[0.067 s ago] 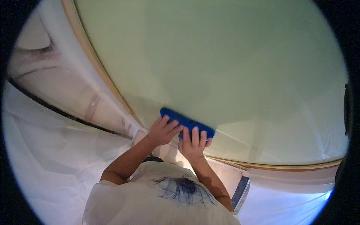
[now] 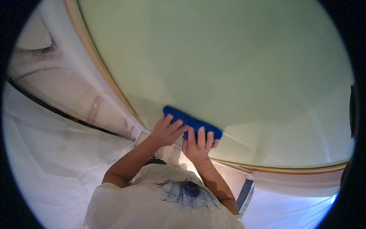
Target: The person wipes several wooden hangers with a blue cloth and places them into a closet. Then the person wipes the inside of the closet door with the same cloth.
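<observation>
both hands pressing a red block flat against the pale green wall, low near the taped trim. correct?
Not quite: the block is blue, not red. The head view shows it as a long blue block. The rest holds: the left hand and right hand both press it against the pale green wall, low near the taped trim.

A large pale green wall surface [image 2: 228, 65] fills most of the head view, from 10 o'clock round to 4 o'clock. It is bordered by a tan strip of masking tape [image 2: 100, 65] along its 9 o'clock edge and along its 5 o'clock edge. A blue sanding block [image 2: 191, 122] is pressed flat against the green surface near its lower corner, just below centre. Pale streaks are seen on the surface toward 4 o'clock. White sheeting [image 2: 49, 152] is spread over the area beyond the tape, at 8 o'clock.
</observation>
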Demonstrator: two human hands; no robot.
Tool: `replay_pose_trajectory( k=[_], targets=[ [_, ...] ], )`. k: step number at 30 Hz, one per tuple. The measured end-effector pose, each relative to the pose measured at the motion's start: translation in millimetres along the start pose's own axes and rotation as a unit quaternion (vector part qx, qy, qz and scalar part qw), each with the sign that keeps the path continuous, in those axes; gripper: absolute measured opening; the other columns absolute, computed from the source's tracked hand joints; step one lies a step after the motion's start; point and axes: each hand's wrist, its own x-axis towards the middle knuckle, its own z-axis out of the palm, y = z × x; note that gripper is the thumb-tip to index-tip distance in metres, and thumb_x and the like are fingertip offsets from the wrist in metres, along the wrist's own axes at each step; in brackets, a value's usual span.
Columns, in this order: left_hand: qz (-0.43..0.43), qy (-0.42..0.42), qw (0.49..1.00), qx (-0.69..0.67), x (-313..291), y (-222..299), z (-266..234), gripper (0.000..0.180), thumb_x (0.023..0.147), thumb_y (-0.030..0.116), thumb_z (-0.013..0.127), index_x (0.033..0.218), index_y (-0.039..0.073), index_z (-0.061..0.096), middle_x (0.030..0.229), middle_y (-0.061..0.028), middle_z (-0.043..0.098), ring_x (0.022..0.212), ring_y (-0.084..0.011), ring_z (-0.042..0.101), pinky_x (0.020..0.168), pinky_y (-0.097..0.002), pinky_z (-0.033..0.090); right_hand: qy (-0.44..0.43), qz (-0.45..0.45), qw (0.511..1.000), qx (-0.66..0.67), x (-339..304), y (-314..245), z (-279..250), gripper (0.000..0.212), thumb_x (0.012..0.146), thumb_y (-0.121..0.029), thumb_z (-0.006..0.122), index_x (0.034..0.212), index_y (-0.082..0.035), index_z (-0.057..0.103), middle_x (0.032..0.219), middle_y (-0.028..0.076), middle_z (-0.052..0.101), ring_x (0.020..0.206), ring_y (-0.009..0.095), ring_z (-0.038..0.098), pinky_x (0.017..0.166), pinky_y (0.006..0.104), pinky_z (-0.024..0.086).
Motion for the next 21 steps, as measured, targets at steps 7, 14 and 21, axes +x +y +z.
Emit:
replay_pose_trajectory(
  k=[7,14,21],
  targets=[
    [-0.008,0.113,0.993,-0.029,69,-32,-29,0.028,0.071,0.018,0.059,0.099,0.02,0.063,0.125,-0.0013,0.041,0.123,-0.0303,0.026,0.096,-0.0467,0.03,0.065,0.014,0.997,-0.032,73,-7,-6,0.035,0.079,-0.028,0.041,0.103,-0.008,0.058,0.126,0.02,0.036,0.119,0.043,0.024,0.099,0.0538,0.004],
    [-0.037,-0.013,0.998,-0.045,-19,-30,-2,0.026,0.068,0.018,0.06,0.094,0.016,0.062,0.107,-0.0066,0.048,0.106,-0.0352,0.04,0.081,-0.0418,0.041,-0.022,-0.031,0.999,-0.012,1,-26,30,0.024,0.075,-0.025,0.049,0.094,-0.016,0.061,0.119,0.01,0.043,0.115,0.033,0.031,0.1,0.0496,0.006],
    [-0.056,0.003,0.998,-0.021,-43,-43,-2,0.027,0.07,0.016,0.061,0.096,0.014,0.06,0.114,-0.0102,0.046,0.113,-0.0402,0.036,0.091,-0.0449,0.037,-0.007,-0.024,1.0,0.009,6,-46,43,0.028,0.075,-0.021,0.049,0.099,-0.015,0.061,0.12,0.008,0.043,0.114,0.03,0.034,0.101,0.0477,0.006]
  ],
)
